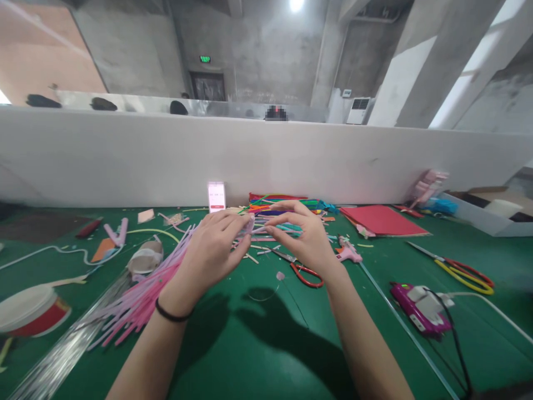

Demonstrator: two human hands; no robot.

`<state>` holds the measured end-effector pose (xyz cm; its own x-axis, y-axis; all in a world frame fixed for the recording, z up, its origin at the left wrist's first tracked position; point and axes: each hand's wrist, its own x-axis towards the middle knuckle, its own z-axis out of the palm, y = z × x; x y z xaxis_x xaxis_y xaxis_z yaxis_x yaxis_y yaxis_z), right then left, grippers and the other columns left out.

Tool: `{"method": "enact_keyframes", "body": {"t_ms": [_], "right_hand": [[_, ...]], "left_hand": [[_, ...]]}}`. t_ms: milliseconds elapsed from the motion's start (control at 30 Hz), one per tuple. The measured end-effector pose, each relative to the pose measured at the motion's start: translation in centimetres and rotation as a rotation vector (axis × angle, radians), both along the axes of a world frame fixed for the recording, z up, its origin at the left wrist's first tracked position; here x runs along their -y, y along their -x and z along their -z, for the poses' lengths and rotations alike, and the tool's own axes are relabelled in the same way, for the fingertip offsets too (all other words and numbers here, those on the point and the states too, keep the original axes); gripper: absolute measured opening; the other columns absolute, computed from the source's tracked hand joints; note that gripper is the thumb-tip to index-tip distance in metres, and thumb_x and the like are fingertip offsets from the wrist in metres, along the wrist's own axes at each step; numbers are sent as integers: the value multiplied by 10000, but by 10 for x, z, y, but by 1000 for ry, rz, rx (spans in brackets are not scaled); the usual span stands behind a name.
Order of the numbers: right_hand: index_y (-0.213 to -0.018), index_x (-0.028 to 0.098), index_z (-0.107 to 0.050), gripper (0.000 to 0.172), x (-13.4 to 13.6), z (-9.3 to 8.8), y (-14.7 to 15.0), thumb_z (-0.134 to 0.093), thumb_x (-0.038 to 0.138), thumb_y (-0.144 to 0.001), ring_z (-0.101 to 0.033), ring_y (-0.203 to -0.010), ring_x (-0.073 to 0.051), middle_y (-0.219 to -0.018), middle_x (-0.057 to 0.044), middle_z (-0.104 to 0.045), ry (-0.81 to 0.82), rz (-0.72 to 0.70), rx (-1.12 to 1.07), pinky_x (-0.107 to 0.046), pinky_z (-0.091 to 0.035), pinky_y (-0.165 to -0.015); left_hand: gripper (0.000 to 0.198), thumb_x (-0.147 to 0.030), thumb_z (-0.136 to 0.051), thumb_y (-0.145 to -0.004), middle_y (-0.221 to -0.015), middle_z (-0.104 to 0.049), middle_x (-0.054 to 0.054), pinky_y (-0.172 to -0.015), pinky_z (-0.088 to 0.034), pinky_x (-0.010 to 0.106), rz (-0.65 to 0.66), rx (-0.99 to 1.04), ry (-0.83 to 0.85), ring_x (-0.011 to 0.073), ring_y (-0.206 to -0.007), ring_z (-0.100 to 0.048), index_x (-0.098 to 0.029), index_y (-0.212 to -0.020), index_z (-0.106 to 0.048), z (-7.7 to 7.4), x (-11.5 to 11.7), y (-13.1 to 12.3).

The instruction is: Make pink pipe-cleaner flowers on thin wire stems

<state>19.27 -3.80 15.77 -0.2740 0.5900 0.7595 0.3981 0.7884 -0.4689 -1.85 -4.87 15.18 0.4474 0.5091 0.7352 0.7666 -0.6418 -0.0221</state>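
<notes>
My left hand [216,247], with a black band on the wrist, has thumb and fingers closed on a small looped piece of lilac pipe cleaner [250,223]. Thumb and forefinger of my right hand [303,236] pinch at what looks like the thin end of the same piece. Both hands are above the green table [266,361]. Under the left forearm lies a bundle of pink and lilac pipe cleaners [141,300]. Multicoloured pipe cleaners [287,200] are heaped behind my hands. Red-handled pliers [306,275] lie below the right hand.
On the right are a pink glue gun [350,253], a purple power strip [418,311], scissors [462,272], red sheets [383,220] and a white box [487,214]. A phone [216,197] leans on the partition [125,161]. A tape roll [33,311] and silvery strands [79,344] lie left.
</notes>
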Motion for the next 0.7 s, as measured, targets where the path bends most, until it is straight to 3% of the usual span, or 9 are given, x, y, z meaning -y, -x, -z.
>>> {"method": "enact_keyframes", "body": {"t_ms": [100,300,467,600,700], "right_hand": [[-924,265,-712,80,0,0,-1,-658,272,-865,-575,-1121,-214,-1113,-46,-629,-74,10,45,-414,-471,-976],[-926,259,-692,72,-2,1,4,-646,278,-874,-567,-1134,-220,-1154,-58,-615,-225,79,42,-442,-484,-945],[-948,284,-683,79,0,5,10,-630,279,-888,-551,-1140,-213,-1156,-32,-635,-328,212,18,-447,-457,-979],[-862,248,-703,102,3,12,19,-650,336,-867,-415,-1278,-268,-1278,-57,-564,-329,411,-33,-513,-368,-1055],[-816,252,-724,144,5,16,27,-645,363,-863,-303,-1350,-309,-1382,-46,-481,-264,446,9,-578,-312,-1065]], "left_hand": [[305,-294,-542,-897,-1112,-693,96,-925,-492,417,46,77,77,244,-1040,-630,-173,-1169,-606,-1,4,-1],[223,-365,-597,-889,-956,-734,36,-783,-526,298,128,310,394,176,-849,-676,-197,-1011,-678,-8,10,-7],[244,-399,-622,-872,-920,-749,25,-718,-516,277,127,449,495,179,-829,-680,-209,-992,-717,-7,7,-14],[260,-398,-641,-860,-934,-752,26,-723,-512,272,116,529,491,179,-845,-680,-209,-1019,-720,-2,1,-14],[260,-391,-647,-856,-925,-755,34,-740,-517,276,108,555,488,184,-844,-685,-192,-1004,-722,0,-2,-14]]}}
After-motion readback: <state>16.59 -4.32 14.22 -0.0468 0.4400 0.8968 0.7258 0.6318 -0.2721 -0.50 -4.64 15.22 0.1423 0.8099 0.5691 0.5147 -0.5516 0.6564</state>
